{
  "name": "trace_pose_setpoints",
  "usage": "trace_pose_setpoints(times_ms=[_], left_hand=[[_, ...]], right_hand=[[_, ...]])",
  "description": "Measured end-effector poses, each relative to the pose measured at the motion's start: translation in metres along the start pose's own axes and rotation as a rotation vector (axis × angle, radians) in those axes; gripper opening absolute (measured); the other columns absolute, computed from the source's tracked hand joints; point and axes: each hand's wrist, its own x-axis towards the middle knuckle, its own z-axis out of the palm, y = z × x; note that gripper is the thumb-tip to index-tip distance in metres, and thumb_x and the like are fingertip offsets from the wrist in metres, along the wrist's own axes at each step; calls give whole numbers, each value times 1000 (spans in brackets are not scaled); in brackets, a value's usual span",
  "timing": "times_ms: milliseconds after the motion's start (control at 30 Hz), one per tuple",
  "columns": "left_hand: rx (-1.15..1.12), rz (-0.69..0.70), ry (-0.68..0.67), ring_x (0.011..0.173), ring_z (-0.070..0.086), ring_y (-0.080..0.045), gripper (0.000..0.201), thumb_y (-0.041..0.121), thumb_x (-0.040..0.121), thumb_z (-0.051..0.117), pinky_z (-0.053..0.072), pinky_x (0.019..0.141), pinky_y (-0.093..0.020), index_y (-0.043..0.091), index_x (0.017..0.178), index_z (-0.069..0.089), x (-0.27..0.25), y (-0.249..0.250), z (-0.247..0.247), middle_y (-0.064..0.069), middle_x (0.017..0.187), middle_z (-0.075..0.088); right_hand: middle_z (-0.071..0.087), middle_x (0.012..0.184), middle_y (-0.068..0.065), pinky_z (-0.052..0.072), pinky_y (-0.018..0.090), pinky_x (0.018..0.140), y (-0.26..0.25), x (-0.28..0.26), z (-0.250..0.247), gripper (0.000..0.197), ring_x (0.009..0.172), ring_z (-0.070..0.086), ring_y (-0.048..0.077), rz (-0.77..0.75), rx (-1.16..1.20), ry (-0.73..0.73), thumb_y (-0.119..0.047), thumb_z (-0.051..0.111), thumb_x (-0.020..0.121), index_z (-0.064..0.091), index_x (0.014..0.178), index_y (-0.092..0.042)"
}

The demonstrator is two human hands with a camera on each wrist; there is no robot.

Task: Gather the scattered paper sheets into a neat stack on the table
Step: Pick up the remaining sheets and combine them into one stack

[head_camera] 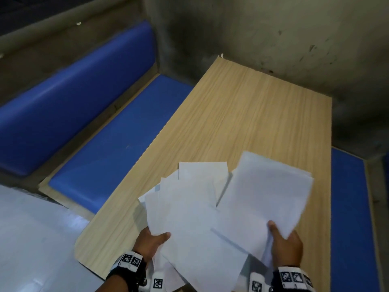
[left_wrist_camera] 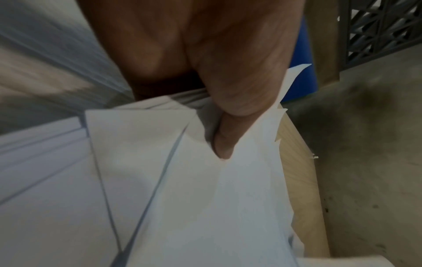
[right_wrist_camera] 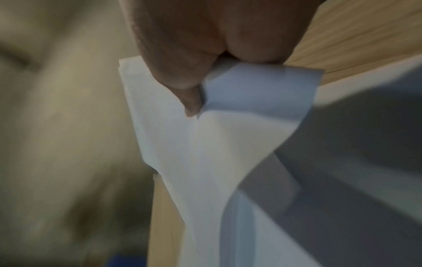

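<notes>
A pale wooden surface [head_camera: 252, 114] is flanked by blue benches [head_camera: 117, 131]. Above its near end, fanned paper sheets [head_camera: 200, 218] are pinched by the left hand [head_camera: 150, 242] and right hand [head_camera: 286, 245], thumbs on top. Gathering looks finished; squaring edges and setting down remain. No writing is legible.

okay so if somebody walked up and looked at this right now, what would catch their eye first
Most likely the fan of white paper sheets splayed over the near end of the wooden table, pinched by the left hand and the right hand. Next, the bright blue bench along the table's left side, against the drab grey wall.
</notes>
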Motion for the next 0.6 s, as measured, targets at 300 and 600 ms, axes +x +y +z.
trace_pose_setpoints(times_ms=[300, 600], left_hand=[[103, 51, -47, 88, 76, -28, 30, 7, 74, 82, 60, 83, -43, 11, 102, 72, 2, 9, 0, -8, 93, 81], [46, 90, -282, 93, 76, -33, 46, 4, 71, 85, 61, 80, -47, 4, 114, 71, -14, 42, 26, -14, 102, 79]], right_hand=[[79, 94, 0, 61, 29, 75, -19, -6, -10, 38, 89, 74, 18, 26, 305, -461, -17, 81, 66, 70, 102, -10], [65, 107, -4, 49, 25, 80, 2, -11, 32, 72, 101, 63, 15, -22, -293, -678, -31, 91, 62, 47, 119, -21]])
